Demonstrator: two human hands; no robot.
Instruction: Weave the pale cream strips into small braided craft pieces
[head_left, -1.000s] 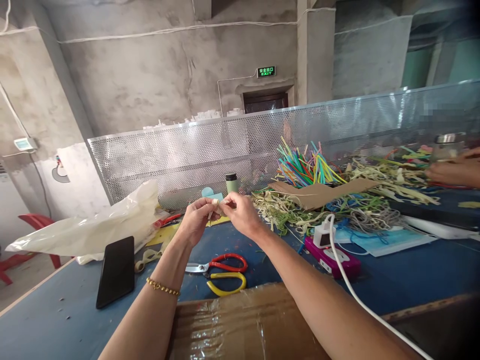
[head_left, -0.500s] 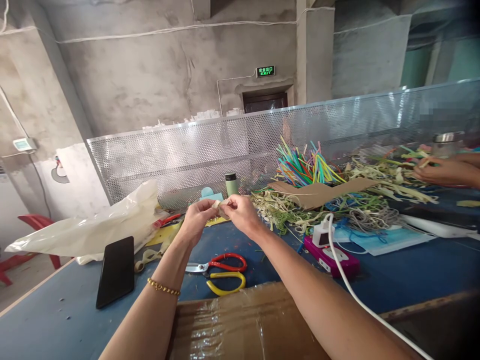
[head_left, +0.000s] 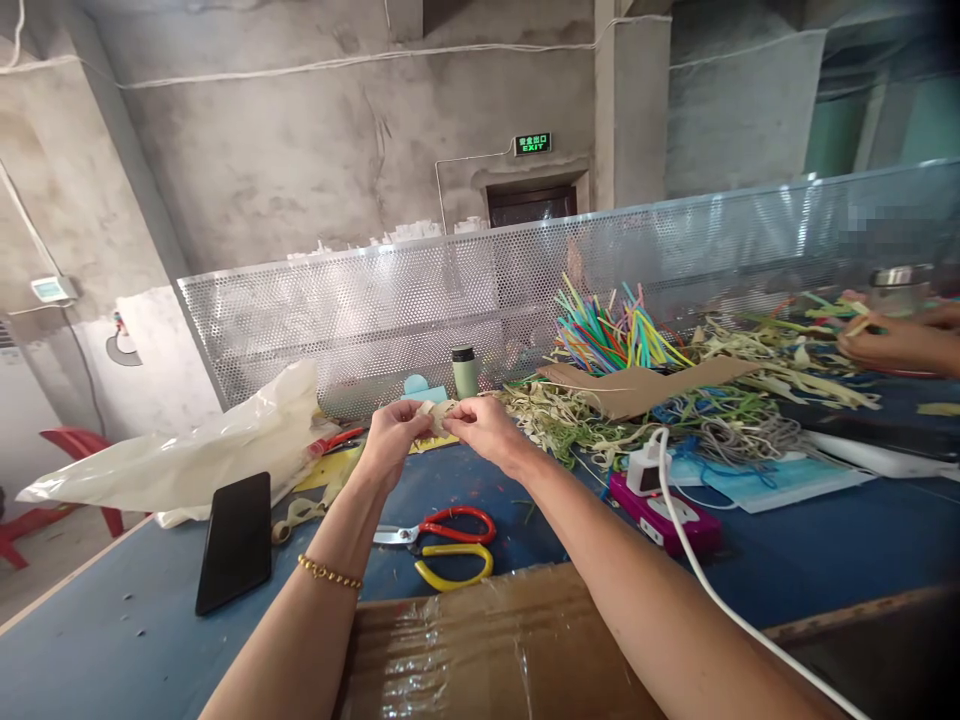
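Between my two hands, over the blue table point(head_left: 300, 590), is a small pale cream strip point(head_left: 435, 414) that looks like ribbon or cloth. My left hand point(head_left: 393, 434) pinches its left end between thumb and fingers. At the other end, my right hand point(head_left: 486, 428) pinches it in the same way. Part of the strip is hidden behind the fingertips. Scissors point(head_left: 450, 530) with one red and one yellow handle lie on the table below my hands. A green bottle point(head_left: 465, 374) with a dark cap stands just beyond my right hand.
A black phone point(head_left: 234, 545) and a plastic bag point(head_left: 187, 450) lie left. Cardboard point(head_left: 487, 650) is in front of me. Right are tangled strips point(head_left: 577, 420), colourful sticks point(head_left: 611, 330), a purple power block point(head_left: 664, 515) with a white cable, and a co-worker's hand point(head_left: 885, 345).
My hands have drawn slightly apart, and more of the cream strip shows between them. The scissors and phone lie where they were.
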